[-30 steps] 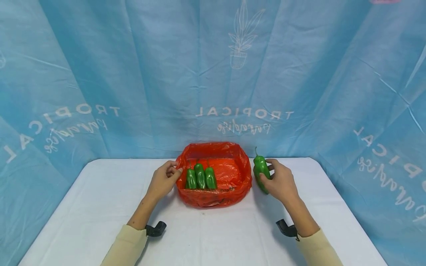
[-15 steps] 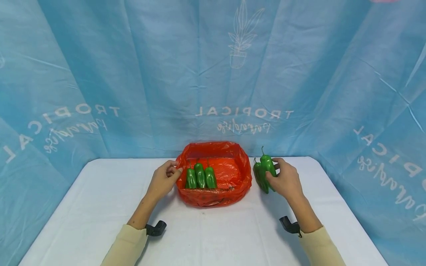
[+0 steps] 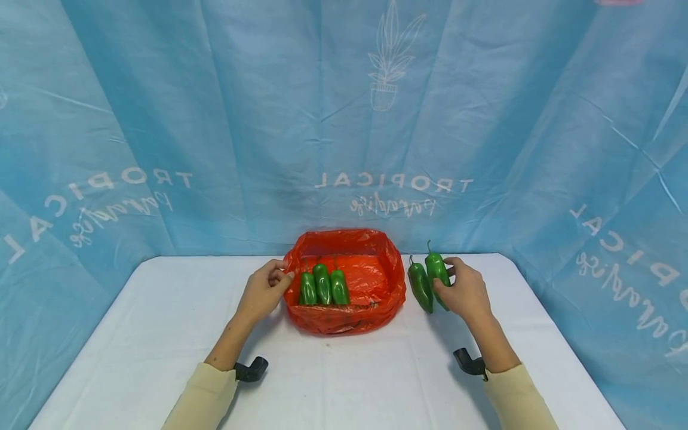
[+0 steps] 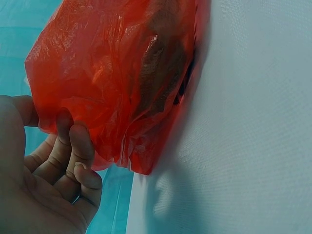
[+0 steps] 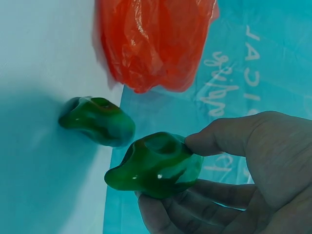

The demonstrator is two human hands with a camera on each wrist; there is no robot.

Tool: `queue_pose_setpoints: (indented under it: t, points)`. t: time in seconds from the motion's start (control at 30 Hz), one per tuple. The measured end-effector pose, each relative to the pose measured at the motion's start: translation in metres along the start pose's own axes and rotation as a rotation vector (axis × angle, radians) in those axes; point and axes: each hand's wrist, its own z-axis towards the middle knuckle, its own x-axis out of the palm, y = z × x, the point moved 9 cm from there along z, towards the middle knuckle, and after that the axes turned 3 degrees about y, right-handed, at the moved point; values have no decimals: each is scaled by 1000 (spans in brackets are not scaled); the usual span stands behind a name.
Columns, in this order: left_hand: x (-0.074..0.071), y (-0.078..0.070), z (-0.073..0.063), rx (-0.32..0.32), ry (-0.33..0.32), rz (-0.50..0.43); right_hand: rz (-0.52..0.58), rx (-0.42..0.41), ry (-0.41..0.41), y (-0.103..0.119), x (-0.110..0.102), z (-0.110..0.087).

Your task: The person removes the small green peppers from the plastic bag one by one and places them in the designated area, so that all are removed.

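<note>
A red plastic bag (image 3: 344,324) stands with its mouth spread wide on the table. Inside, toward its left, three green peppers (image 3: 323,285) lie side by side. My left hand (image 3: 267,291) pinches the bag's left rim between thumb and fingers, as the left wrist view shows. To the right of the bag, my right hand (image 3: 463,291) holds a green pepper (image 5: 156,165) by its side, thumb above and fingers below in the right wrist view. Another green pepper (image 3: 420,285) lies on the table between the held one and the bag, stem pointing away.
A white cloth (image 3: 344,382) covers the table. Behind and on both sides hangs a blue printed curtain (image 3: 269,119), close to the bag's far side. Black wrist mounts (image 3: 251,369) sit on both forearms.
My right hand has shifted a little right with its pepper, moving away from the other pepper, which now shows fully beside the bag. The left hand and bag have stayed put.
</note>
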Motion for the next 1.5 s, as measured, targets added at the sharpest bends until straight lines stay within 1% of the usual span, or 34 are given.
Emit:
queue_pose_setpoints:
  t: [0.37, 0.6, 0.97, 1.33, 1.5]
  points:
    - [0, -2, 0, 12, 0, -7, -17, 61, 26, -14, 7, 3]
    - [1, -2, -1, 9, 4, -7, -44, 86, 42, -25, 16, 7]
    - [2, -2, 0, -7, 17, 10, -41, 89, 42, -37, 27, 12]
    - [2, -3, 0, 5, 12, -7, -43, 95, 50, -43, 37, 16]
    - [3, -2, 0, -2, 14, 1, -42, 100, 56, -46, 40, 17]
